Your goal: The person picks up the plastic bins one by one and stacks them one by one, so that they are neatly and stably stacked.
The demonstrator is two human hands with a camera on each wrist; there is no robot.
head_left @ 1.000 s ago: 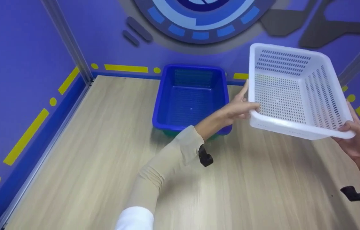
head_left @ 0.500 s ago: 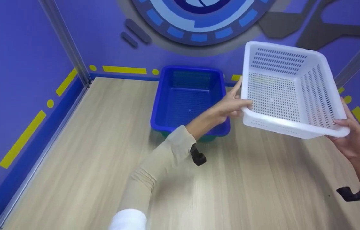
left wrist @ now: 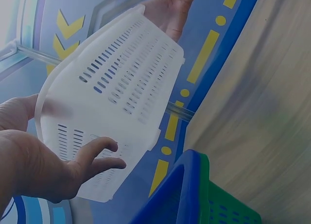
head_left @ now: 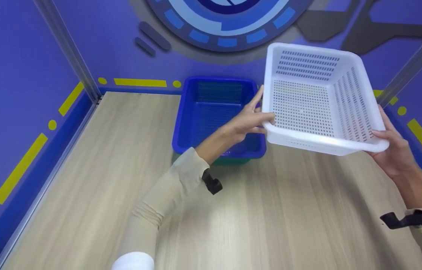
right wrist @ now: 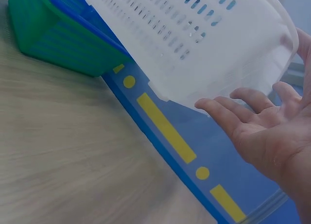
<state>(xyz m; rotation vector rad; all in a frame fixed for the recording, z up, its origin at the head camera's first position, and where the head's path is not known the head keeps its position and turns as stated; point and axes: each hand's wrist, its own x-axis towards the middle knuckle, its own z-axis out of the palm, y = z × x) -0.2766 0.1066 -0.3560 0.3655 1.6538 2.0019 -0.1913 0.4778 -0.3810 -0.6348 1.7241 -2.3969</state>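
Observation:
A white slotted plastic basket point(head_left: 303, 107) is held up above the table, its open top tilted toward the head camera. My left hand point(head_left: 248, 118) grips its near left corner, thumb over the rim and fingers along the outer wall. At the near right corner my right hand point(head_left: 394, 148) holds the rim, thumb on top and fingers beneath. In the right wrist view those fingers spread under the white basket point(right wrist: 209, 54). Behind my left hand stands a blue basket point(head_left: 211, 116) nested in a green basket point(head_left: 233, 161), on the table against the back wall.
The wooden table point(head_left: 271, 210) meets a blue back wall point(head_left: 113, 45) printed with yellow marks and a round emblem. Metal posts point(head_left: 70, 48) mark the corners, with blue panels at both sides. A black wrist mount point(head_left: 212, 182) sits on the left sleeve.
Both hands and the white basket have shifted left in the head view, so the basket now stands closer to the blue one. The grip looks the same; the head view has also shifted slightly.

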